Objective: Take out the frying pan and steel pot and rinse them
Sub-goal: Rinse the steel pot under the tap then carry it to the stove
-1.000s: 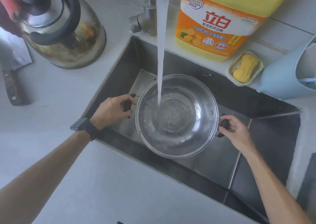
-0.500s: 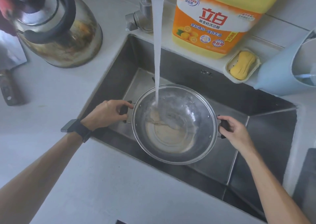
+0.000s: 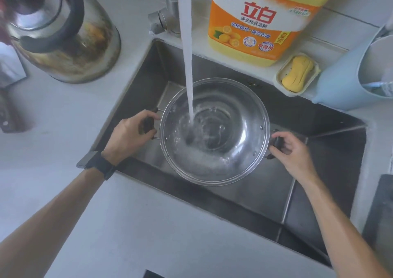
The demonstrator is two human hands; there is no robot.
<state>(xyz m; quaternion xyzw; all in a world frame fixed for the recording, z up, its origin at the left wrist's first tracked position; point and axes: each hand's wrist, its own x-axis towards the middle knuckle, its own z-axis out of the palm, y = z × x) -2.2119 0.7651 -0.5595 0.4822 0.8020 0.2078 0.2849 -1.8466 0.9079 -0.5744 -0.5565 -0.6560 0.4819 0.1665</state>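
Left hand [image 3: 127, 135] and right hand [image 3: 291, 152] each grip a handle of the pot [image 3: 214, 132], levelled again over the sink [image 3: 319, 133] middle after tilting; water [image 3: 188, 65] refills it, so rinsing continues.

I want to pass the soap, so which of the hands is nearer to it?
Right. The right hand grips the pot handle below the soap; the left hand grips the far handle, across the pot.
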